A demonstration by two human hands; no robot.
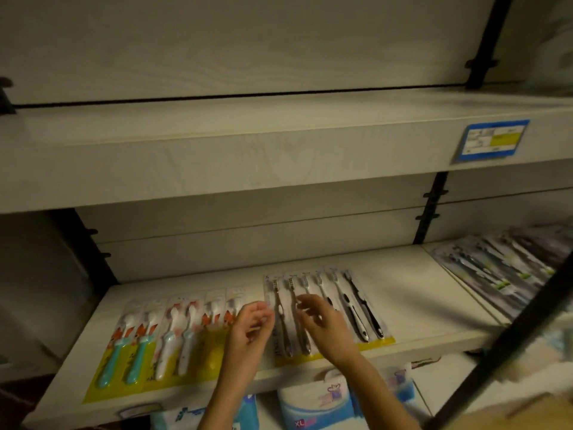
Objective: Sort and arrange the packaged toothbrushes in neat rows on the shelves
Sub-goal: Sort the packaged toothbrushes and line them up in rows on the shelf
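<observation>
Blue-and-white soft packs (313, 408), one marked XL, sit nearest, on the level below the middle shelf (434, 305), partly hidden by two bare forearms that reach up and away over the shelf's near edge.

Over the middle of that shelf the left hand (251, 327) hangs with its fingers loosely curled towards the palm. It grips nothing that can be made out. Just to its right the right hand (325, 324) is spread, fingers apart and blurred, above the six-brush pack (362, 308). Whether its fingertips touch the plastic cannot be told.

That pack lies flat on a yellow card, brush heads pointing far and handles near. It shows two brownish brushes on the left, pale ones under the hand and black-and-white ones on the right.

To the left of the hands the children's toothbrush packs (148, 346) lie side by side in a row, also on yellow cards: a teal-handled pair furthest left, then a white pair, then a pair with orange figures whose near end the left hand covers.

Far right on the same level a heap of toothbrush packs (502, 274) lies slanted and overlapping, too blurred to sort out.

Above, the upper shelf (217, 156) carries a blue-edged price label (493, 139) on its front edge, towards the right. Black uprights (431, 209) stand against the back panel.
</observation>
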